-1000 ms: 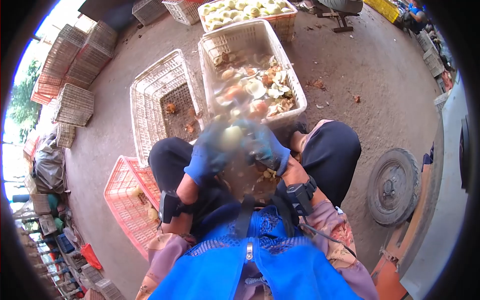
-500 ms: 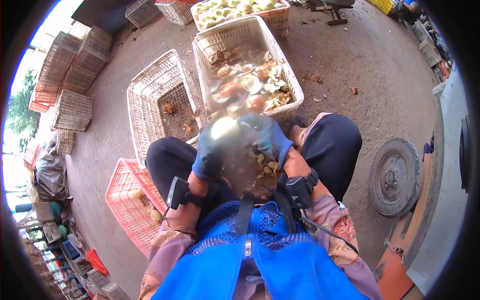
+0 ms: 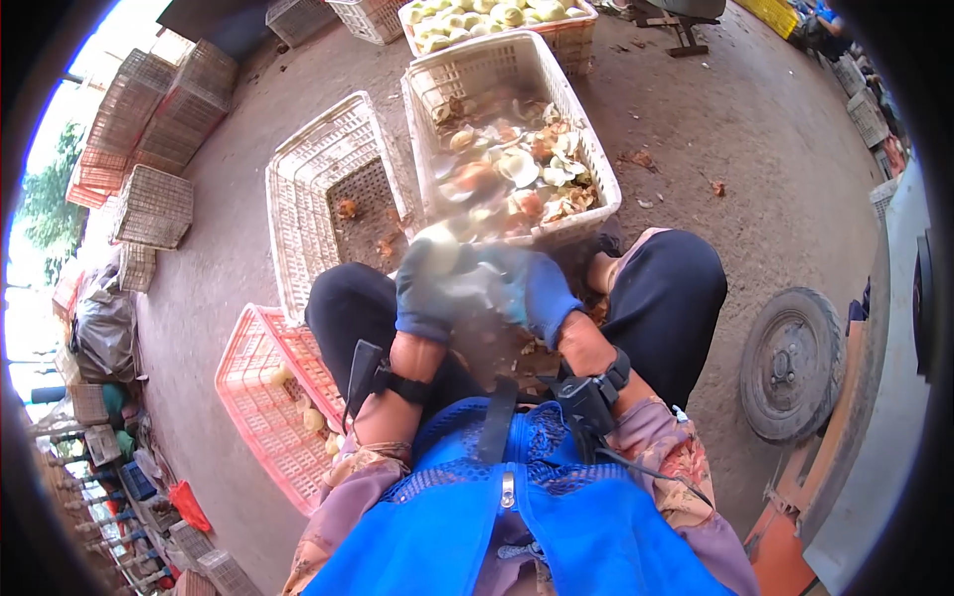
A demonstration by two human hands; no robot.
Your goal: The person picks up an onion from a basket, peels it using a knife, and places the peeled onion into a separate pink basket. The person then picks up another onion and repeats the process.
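My left hand (image 3: 422, 296), in a blue-grey glove, is closed around a pale peeled onion (image 3: 435, 250) at the near edge of the white crate (image 3: 608, 204). Right beside it is my gloved right hand (image 3: 542, 290); its fingers are smeared by motion, and anything in them cannot be made out. A whitish blur lies between the two gloves. Onion skins and outer layers (image 3: 519, 167) fill the crate beyond my hands, some of them hidden by a hazy patch in the picture.
A second white crate (image 3: 288, 214) with a few brown scraps stands to the left. Nearer is a red crate (image 3: 260, 382) holding some onions. Peeled onions (image 3: 467, 22) fill a crate at the back. A wheel (image 3: 790, 366) stands on the right, with stacked crates (image 3: 149, 114) at far left.
My hands have turned and the onion now sits slightly further left and higher in my left hand. The view has shifted a little, so the crates appear further right.
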